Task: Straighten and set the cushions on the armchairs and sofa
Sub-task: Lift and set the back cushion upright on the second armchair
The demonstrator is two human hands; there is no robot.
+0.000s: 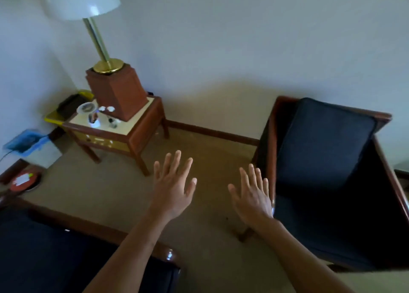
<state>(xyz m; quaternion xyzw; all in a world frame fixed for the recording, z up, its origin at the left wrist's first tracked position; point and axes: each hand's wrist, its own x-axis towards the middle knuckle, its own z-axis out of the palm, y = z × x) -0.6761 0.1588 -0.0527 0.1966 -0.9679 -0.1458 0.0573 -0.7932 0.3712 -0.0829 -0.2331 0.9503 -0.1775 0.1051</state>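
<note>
A wooden armchair (271, 137) stands at the right with a dark blue back cushion (325, 142) leaning upright and a dark seat cushion (327, 230) lying flat. Another dark-cushioned seat (44, 255) with a wooden arm fills the lower left. My left hand (173, 186) is stretched out flat over the carpet, fingers spread, holding nothing. My right hand (252, 195) is also flat and spread, just left of the right armchair's front arm, touching no cushion.
A wooden side table (141, 131) stands in the back left corner with a lamp (104, 49) on a brown block and small items. A blue tray (24, 142) and a red round object (23, 180) lie at the left. Beige carpet (199, 237) lies between the seats.
</note>
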